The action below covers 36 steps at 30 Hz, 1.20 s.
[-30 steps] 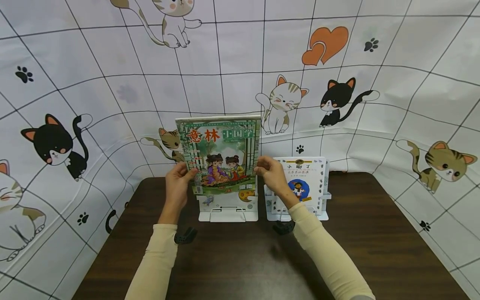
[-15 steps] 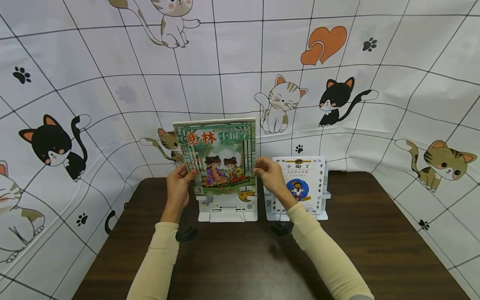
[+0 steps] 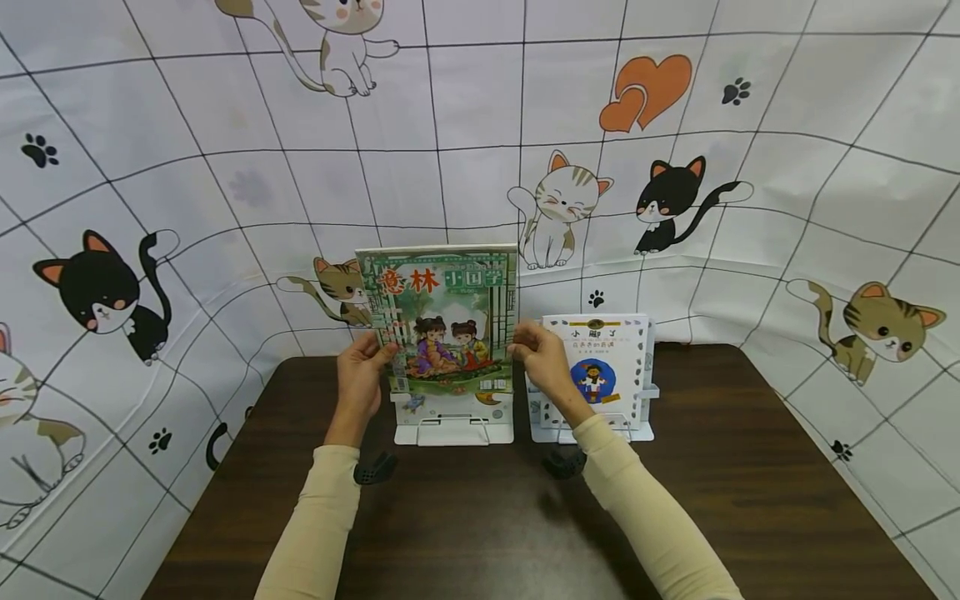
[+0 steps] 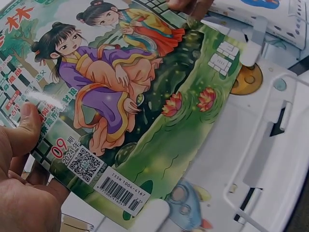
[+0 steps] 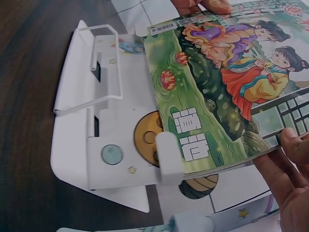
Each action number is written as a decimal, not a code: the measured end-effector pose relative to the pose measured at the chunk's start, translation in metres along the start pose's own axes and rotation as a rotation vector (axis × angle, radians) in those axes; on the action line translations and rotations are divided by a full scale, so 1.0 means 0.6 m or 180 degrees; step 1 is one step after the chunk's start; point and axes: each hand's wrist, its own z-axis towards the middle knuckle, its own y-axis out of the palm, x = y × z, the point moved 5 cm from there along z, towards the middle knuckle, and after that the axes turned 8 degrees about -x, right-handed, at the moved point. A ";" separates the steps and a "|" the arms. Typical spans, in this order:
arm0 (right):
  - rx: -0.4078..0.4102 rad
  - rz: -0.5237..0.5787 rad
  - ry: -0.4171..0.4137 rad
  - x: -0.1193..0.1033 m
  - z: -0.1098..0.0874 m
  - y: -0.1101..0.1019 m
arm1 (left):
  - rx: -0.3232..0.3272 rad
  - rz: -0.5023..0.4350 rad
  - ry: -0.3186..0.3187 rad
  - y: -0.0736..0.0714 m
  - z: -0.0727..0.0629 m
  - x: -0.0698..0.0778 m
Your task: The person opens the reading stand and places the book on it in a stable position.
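Observation:
A green magazine (image 3: 450, 321) with two cartoon children on its cover is held upright by both hands, one at each side edge. The left hand (image 3: 362, 375) pinches its left edge, thumb in front and fingers behind, as the left wrist view shows. On the opposite edge, the right hand (image 3: 543, 358) grips it the same way. Behind and below the magazine stands a white book stand (image 3: 453, 432) with a wire holder at its foot. In the right wrist view, a white side clip (image 5: 169, 157) of the stand overlaps the magazine's lower corner.
To the right, a second stand (image 3: 637, 432) holds a white book (image 3: 596, 367) with a blue circle on its cover. Both stand on a dark wooden table (image 3: 480, 517). Behind the table hangs a white grid-patterned cloth (image 3: 480, 108) printed with cats.
The magazine has come down a little against the stand, covering more of its printed back. It shifted slightly left, then back right. Both hands have kept their hold.

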 end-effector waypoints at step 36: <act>0.0721 -0.1216 -0.0428 0.022 -0.056 0.050 | -0.0052 0.2197 -0.0263 -0.043 -0.045 -0.020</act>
